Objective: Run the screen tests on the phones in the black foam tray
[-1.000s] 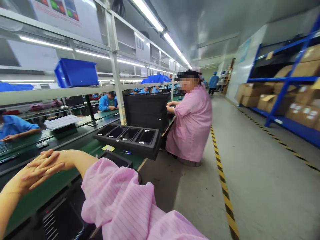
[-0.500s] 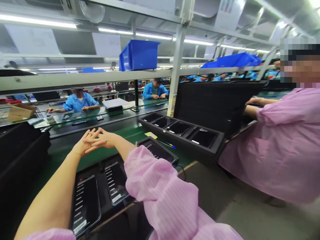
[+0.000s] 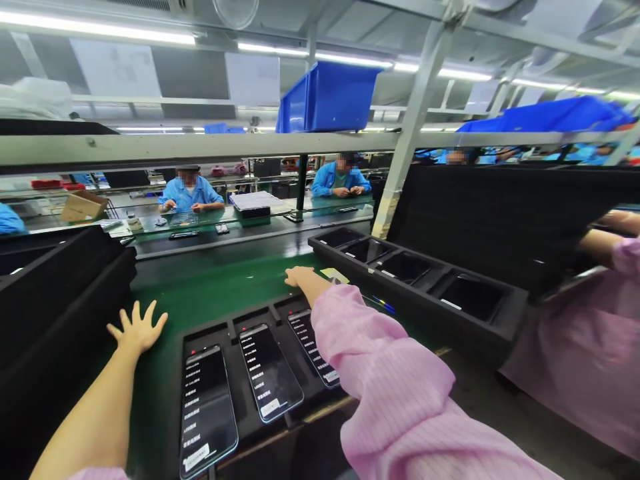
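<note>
My left hand is open, its fingers spread wide over the green bench top, and it holds nothing. Farther right, my right hand reaches out near a yellow paper slip; its fingers look stretched out and nothing shows in them. Between my arms sits a black foam tray. In its slots lie a left smartphone, a middle smartphone and a right smartphone, screens lit with lists of text. My pink sleeve covers the tray's right end.
Stacked black trays stand at the left. Another black tray with several dark-screened phones lies at the right, near a blue pen. A metal post and a blue bin rise behind. A co-worker's pink sleeve is at far right.
My hands were together with fingers interlaced above the tray. They have parted, the left toward the stacked trays, the right forward and right. The view has turned left, showing more of the phones.
</note>
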Demonstrator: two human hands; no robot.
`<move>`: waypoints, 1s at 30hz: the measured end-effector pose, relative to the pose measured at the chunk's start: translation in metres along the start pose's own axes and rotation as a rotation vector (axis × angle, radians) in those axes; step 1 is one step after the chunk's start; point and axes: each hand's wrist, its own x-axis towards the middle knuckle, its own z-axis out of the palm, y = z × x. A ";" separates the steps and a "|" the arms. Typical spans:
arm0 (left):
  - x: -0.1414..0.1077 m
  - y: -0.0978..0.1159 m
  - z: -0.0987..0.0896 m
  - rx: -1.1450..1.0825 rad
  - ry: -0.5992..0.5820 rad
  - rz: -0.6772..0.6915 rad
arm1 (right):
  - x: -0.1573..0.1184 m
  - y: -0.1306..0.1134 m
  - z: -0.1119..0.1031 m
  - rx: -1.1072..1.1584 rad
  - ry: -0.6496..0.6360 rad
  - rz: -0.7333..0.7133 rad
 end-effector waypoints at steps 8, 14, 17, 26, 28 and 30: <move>0.001 -0.013 0.024 -0.015 -0.103 -0.112 | 0.027 0.009 0.033 0.035 -0.063 0.285; 0.005 -0.016 0.027 0.003 -0.113 -0.126 | 0.047 0.009 0.045 0.051 -0.124 0.305; 0.006 -0.017 0.029 0.001 -0.116 -0.128 | 0.053 0.010 0.050 0.046 -0.154 0.313; 0.005 -0.016 0.030 -0.032 -0.071 -0.114 | 0.028 0.012 0.034 0.054 -0.106 0.169; 0.005 -0.016 0.031 -0.038 -0.072 -0.120 | 0.015 0.003 0.023 0.053 -0.033 0.055; 0.005 -0.016 0.031 -0.042 -0.074 -0.127 | -0.003 -0.016 0.014 0.054 0.038 -0.099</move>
